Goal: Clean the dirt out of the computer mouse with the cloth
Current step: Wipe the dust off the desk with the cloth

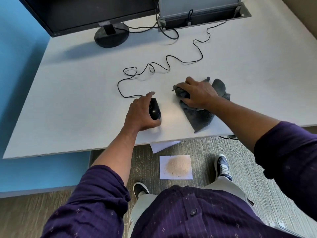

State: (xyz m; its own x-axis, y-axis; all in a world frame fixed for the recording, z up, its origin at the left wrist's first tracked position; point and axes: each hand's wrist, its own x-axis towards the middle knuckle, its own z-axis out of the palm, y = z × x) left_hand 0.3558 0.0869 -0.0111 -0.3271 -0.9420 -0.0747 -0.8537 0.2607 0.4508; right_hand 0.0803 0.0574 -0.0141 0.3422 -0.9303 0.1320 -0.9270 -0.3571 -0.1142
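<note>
A black computer mouse [154,109] lies on the white desk [77,103] near its front edge. My left hand [139,114] wraps around its left side, thumb at the near end and fingers past the front. The mouse's thin black cable [167,63] snakes back across the desk to the rear slot. To the right lies a grey cloth [200,117], crumpled and flat on the desk. My right hand [197,94] presses down on it and bunches a fold between the fingers.
A black monitor [82,12] on a round stand [111,36] sits at the back left. A cable slot [205,16] runs along the back edge. On the carpet below lies a white paper [175,167] with a pile of sandy dirt, between my shoes.
</note>
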